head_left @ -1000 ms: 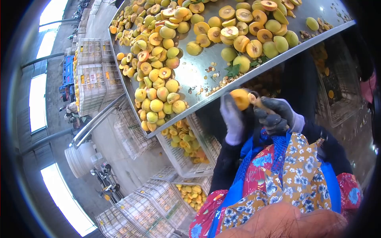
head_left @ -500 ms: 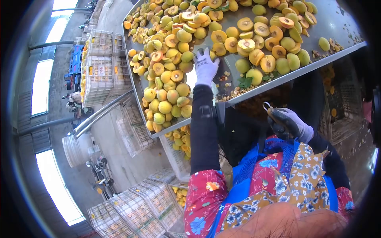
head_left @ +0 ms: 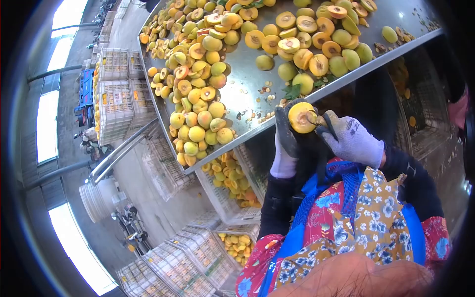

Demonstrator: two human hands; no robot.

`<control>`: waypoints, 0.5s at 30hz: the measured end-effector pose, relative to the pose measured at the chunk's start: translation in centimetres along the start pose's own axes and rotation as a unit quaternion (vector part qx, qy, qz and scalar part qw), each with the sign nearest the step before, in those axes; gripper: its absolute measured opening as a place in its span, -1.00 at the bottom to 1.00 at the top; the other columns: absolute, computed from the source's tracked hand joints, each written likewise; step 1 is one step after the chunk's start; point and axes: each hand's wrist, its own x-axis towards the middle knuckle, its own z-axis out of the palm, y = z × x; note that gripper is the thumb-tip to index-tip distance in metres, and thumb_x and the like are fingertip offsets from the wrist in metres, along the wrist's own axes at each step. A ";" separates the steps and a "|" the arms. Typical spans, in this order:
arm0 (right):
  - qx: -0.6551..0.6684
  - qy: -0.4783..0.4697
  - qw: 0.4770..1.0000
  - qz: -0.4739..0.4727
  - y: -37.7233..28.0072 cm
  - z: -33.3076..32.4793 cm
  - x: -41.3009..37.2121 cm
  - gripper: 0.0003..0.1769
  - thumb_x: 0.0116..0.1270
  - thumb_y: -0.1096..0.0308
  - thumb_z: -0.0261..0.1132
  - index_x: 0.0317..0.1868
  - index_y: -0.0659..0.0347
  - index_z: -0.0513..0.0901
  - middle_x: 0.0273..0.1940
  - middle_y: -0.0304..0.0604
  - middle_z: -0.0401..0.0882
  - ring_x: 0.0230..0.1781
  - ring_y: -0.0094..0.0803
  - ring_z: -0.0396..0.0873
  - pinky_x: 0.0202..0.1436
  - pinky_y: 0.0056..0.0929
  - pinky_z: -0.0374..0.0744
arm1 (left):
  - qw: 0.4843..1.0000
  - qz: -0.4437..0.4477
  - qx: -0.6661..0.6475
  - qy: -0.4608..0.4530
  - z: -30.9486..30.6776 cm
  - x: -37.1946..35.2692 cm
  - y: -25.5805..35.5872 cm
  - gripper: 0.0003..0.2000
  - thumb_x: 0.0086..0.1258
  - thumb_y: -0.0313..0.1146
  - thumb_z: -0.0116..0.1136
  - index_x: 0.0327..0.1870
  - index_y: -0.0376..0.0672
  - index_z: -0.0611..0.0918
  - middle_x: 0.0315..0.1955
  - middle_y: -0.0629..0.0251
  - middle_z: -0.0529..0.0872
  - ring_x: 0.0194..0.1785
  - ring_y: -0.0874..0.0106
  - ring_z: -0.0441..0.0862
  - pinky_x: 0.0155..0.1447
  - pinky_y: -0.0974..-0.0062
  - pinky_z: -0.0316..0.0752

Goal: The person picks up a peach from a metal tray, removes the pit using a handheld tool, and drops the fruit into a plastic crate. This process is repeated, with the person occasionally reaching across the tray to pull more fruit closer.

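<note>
Sloping across a large shed, the metal table (head_left: 240, 101) bears heaped fruit (head_left: 196, 132), whole and halved. Just off the table's near edge, the left hand (head_left: 285, 136) cradles a cut fruit (head_left: 298, 115), open face upward. Farther right along that same edge, the right hand (head_left: 354, 138) grips a small tool (head_left: 314, 118), largely hidden by the fingers. Its visible end points leftward, at the dark centre of the face; the left hand is nearer, directly supporting the fruit.
</note>
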 end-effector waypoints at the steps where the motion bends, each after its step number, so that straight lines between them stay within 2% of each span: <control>1: -0.007 0.000 1.000 0.001 0.1 0.1 -0.2 -0.55 0.41 0.20 0.26 -0.01 0.51 0.45 -0.49 0.17 0.60 -0.44 0.14 0.62 -0.38 0.01 0.54 | 0.983 -0.056 -0.177 -0.001 0.8 -0.3 -0.2 -0.37 0.57 0.19 -0.12 0.26 -0.30 0.44 0.09 -0.04 0.63 0.15 0.12 0.62 0.29 0.21 0.53; 2: -0.015 0.000 1.000 0.001 0.2 0.3 -0.4 -0.54 0.41 0.20 0.26 0.00 0.51 0.44 -0.49 0.17 0.60 -0.44 0.14 0.62 -0.38 0.01 0.54 | 0.993 -0.041 -0.099 0.040 1.7 -0.6 -0.2 -0.27 0.54 0.32 -0.26 0.26 -0.28 0.44 0.06 0.00 0.65 0.13 0.14 0.63 0.27 0.21 0.53; 4: -0.022 -0.011 1.000 0.003 0.3 0.5 -0.6 -0.53 0.42 0.19 0.24 0.01 0.52 0.42 -0.49 0.18 0.60 -0.44 0.14 0.62 -0.38 0.01 0.54 | 0.997 -0.002 0.038 0.069 1.6 -1.2 -1.1 -0.29 0.55 0.29 -0.21 0.25 -0.29 0.45 0.03 0.01 0.66 0.09 0.17 0.64 0.24 0.23 0.55; 6: -0.018 -0.036 0.999 0.006 0.1 0.5 -0.5 -0.52 0.43 0.19 0.23 0.02 0.54 0.41 -0.47 0.21 0.60 -0.42 0.16 0.62 -0.36 0.01 0.55 | 0.995 -0.009 0.006 0.104 1.7 -1.1 -1.3 -0.43 0.62 0.13 -0.15 0.18 -0.31 0.51 -0.03 0.05 0.67 0.01 0.26 0.67 0.15 0.32 0.58; 9: -0.002 -0.064 0.998 0.011 0.5 1.2 -0.8 -0.53 0.44 0.19 0.20 0.05 0.51 0.39 -0.42 0.27 0.61 -0.37 0.22 0.62 -0.31 0.06 0.55 | 0.972 0.108 0.121 0.172 2.1 -1.1 -2.4 -0.71 0.65 -0.25 -0.06 0.04 -0.32 0.58 -0.13 0.22 0.69 -0.06 0.45 0.63 0.08 0.53 0.52; 10: 0.020 -0.078 0.996 0.035 0.2 1.1 -1.1 -0.55 0.46 0.19 0.19 0.04 0.50 0.41 -0.38 0.28 0.62 -0.33 0.21 0.63 -0.27 0.04 0.56 | 0.973 0.100 0.128 0.164 2.1 -1.5 -2.4 -0.71 0.66 -0.29 -0.09 0.04 -0.34 0.59 -0.13 0.20 0.69 -0.05 0.44 0.63 0.09 0.50 0.52; 12: 0.065 -0.107 0.989 0.082 -0.5 0.6 -0.7 -0.58 0.48 0.19 0.17 0.03 0.47 0.44 -0.31 0.28 0.63 -0.26 0.18 0.64 -0.20 0.00 0.56 | 0.946 0.127 0.226 0.195 2.7 -1.9 -2.3 -0.74 0.62 -0.31 -0.03 0.06 -0.34 0.57 -0.16 0.17 0.70 -0.08 0.43 0.64 0.06 0.47 0.54; 15: 0.257 -0.112 0.958 0.055 0.8 0.9 -0.6 -0.61 0.50 0.17 0.15 0.01 0.41 0.51 -0.23 0.14 0.66 -0.17 -0.05 0.66 -0.09 -0.10 0.55 | 0.901 0.147 0.343 0.221 4.7 -2.2 -1.6 -0.75 0.62 -0.33 -0.03 0.07 -0.34 0.56 -0.23 0.16 0.71 -0.20 0.43 0.68 -0.07 0.45 0.58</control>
